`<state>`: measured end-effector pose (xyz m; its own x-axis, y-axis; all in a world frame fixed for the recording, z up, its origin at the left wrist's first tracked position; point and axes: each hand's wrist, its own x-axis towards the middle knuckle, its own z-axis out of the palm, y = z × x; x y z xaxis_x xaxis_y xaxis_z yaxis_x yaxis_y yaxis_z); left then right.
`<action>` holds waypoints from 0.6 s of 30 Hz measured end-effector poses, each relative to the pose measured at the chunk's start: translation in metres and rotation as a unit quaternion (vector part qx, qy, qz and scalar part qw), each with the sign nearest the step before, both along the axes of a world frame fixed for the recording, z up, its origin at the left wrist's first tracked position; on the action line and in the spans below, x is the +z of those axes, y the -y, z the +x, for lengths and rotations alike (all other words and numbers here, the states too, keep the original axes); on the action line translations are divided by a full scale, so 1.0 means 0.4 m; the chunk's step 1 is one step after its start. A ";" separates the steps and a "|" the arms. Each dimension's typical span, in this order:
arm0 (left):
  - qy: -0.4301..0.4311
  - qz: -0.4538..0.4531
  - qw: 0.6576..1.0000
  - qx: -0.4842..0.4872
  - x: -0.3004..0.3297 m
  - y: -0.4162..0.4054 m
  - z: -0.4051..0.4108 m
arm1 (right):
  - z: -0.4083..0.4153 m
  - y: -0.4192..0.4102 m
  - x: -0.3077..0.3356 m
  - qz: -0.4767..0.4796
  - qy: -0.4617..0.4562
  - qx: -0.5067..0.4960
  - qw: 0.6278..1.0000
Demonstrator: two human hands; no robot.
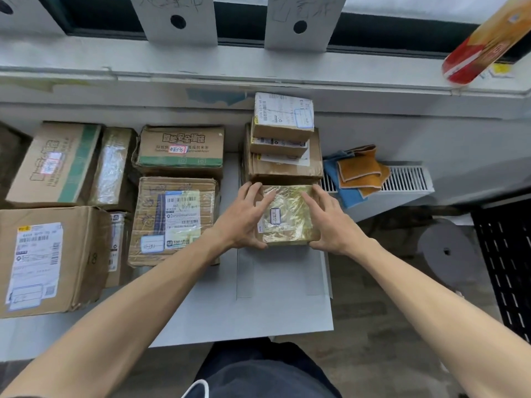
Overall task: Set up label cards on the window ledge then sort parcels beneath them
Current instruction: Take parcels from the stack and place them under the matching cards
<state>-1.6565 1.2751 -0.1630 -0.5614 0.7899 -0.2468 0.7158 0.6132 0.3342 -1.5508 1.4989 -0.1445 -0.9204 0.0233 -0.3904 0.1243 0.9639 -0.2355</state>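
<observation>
taped parcel held from both sides, stack just beyond the fingertips

both forearms reach in from the near edge. left hand (244, 218) has its fingers spread over the left edge of the taped parcel (288, 215), thumb under the near corner; right hand (330, 222) clasps the right edge likewise. the parcel lies between the palms, long axis running away from the fingers, toward the stack of 3 boxes (283, 145) touching its far end. it rests on the grey sheet (258, 311), under the right label card (301, 21) on the window ledge (344, 67).
</observation>
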 end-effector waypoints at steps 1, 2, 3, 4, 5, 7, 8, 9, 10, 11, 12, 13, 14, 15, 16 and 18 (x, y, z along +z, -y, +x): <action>0.002 -0.004 1.000 0.004 -0.004 0.000 -0.004 | -0.007 0.005 -0.006 0.003 0.002 -0.006 1.000; 0.002 -0.006 1.000 0.006 -0.008 0.000 -0.006 | -0.014 0.009 -0.012 0.006 0.007 -0.011 1.000; 0.000 -0.008 1.000 0.006 -0.013 0.001 -0.005 | -0.021 0.012 -0.017 0.010 0.013 -0.012 1.000; -0.001 -0.011 1.000 0.006 -0.017 0.001 -0.003 | -0.026 0.014 -0.021 0.013 0.019 -0.011 1.000; -0.002 -0.015 1.000 0.008 -0.022 0.002 0.000 | -0.031 0.015 -0.023 0.016 0.023 -0.010 1.000; -0.004 -0.024 1.000 0.008 -0.026 0.000 0.001 | -0.037 0.015 -0.024 0.022 0.027 -0.006 0.999; -0.006 -0.025 1.000 0.008 -0.026 -0.001 -0.002 | -0.040 0.015 -0.024 0.027 0.027 -0.004 0.999; -0.008 -0.025 1.000 0.006 -0.025 -0.003 -0.007 | -0.043 0.015 -0.023 0.031 0.028 -0.001 0.999; -0.009 -0.026 1.000 0.004 -0.024 -0.004 -0.010 | -0.046 0.015 -0.023 0.034 0.032 0.002 0.999; -0.010 -0.027 1.000 0.003 -0.022 -0.004 -0.011 | -0.048 0.017 -0.024 0.036 0.035 0.004 0.999; -0.010 -0.028 1.000 0.005 -0.023 -0.006 -0.009 | -0.049 0.020 -0.026 0.039 0.038 0.004 0.999; -0.007 -0.028 1.000 0.011 -0.025 -0.007 -0.003 | -0.049 0.024 -0.028 0.043 0.041 0.004 0.998; -0.004 -0.027 0.999 0.017 -0.026 -0.009 0.003 | -0.049 0.028 -0.030 0.048 0.043 0.003 0.998; -0.001 -0.025 0.999 0.021 -0.026 -0.012 0.008 | -0.048 0.032 -0.033 0.052 0.045 -0.001 0.998; -0.001 -0.025 0.999 0.022 -0.026 -0.015 0.012 | -0.046 0.036 -0.034 0.055 0.047 -0.005 0.997; -0.005 -0.036 0.999 0.021 -0.019 -0.019 0.019 | -0.045 0.042 -0.032 0.050 0.057 -0.015 0.997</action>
